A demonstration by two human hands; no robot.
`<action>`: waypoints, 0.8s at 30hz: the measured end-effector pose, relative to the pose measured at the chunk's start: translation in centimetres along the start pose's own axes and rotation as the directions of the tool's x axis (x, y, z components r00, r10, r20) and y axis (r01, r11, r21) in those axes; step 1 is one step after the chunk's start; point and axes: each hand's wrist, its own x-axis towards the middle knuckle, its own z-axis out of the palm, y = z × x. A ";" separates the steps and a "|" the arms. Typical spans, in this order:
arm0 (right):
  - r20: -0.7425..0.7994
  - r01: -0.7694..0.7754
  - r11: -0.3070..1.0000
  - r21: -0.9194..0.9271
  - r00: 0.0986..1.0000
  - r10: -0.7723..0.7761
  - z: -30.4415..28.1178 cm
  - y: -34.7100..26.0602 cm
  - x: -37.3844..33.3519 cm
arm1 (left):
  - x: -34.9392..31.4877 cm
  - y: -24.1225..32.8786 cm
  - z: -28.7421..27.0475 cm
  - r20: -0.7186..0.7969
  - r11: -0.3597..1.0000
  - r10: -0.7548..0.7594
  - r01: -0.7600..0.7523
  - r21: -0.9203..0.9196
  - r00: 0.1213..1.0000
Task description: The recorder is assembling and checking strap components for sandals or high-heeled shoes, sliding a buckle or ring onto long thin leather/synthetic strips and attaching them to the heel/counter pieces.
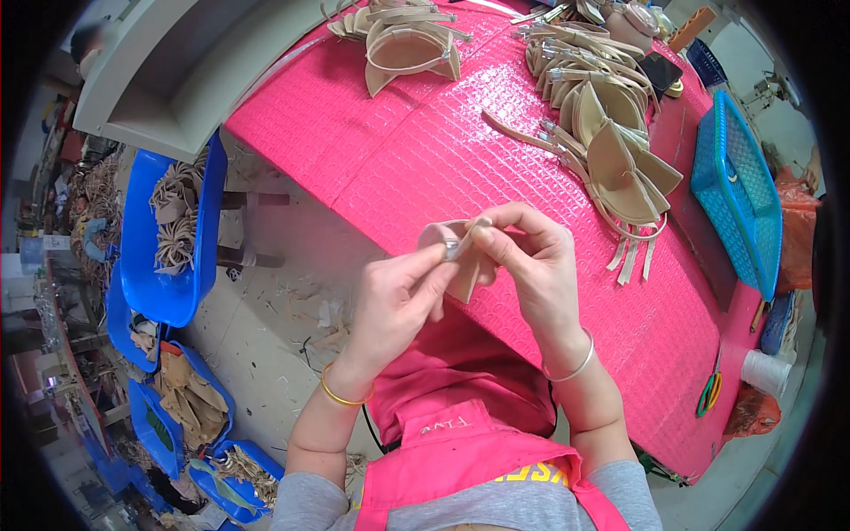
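My left hand (400, 298) and my right hand (537, 263) meet at the table's near edge, both closed on one beige shoe upper piece (465, 281) with a narrow strap. The left fingers pinch it beside a small silver buckle (452, 249). The right thumb and forefinger grip the strap end near the buckle. Part of the piece hangs below the fingers; the rest is hidden behind them. To the right lies a row of overlapping beige uppers (615, 168) with straps and buckles. A smaller group of uppers (413, 55) rests at the far side.
A pink quilted cover (425, 150) spreads over the table. A turquoise basket (708, 168) stands at the right, with scissors (709, 395) and a white thread spool (764, 373) nearer me. Blue bins (140, 239) of parts line the left, below a grey cabinet (146, 115).
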 end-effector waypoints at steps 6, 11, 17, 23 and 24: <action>0.091 -0.053 0.928 0.369 0.996 0.021 0.9 2.6 0.0 | 0.8 -0.7 0.3 -0.336 0.972 0.079 -0.148 -0.183 0.938; 0.229 -0.282 0.764 0.581 0.957 0.180 1.3 3.6 0.8 | 1.3 -1.1 0.2 -0.325 0.937 0.080 -0.182 -0.297 0.942; 0.105 -0.283 0.762 0.583 0.956 0.275 1.8 4.0 0.2 | 1.8 -1.7 0.2 -0.283 0.980 0.168 -0.127 0.155 0.944; 0.239 -0.349 0.792 0.501 0.935 0.261 0.3 4.4 1.0 | 1.6 -2.1 -0.1 -0.307 0.874 0.390 -0.245 0.419 0.868; 0.273 -0.373 0.797 0.475 0.924 0.269 -0.2 4.3 1.4 | 1.6 -1.9 -0.2 -0.248 0.805 0.480 -0.310 0.506 0.842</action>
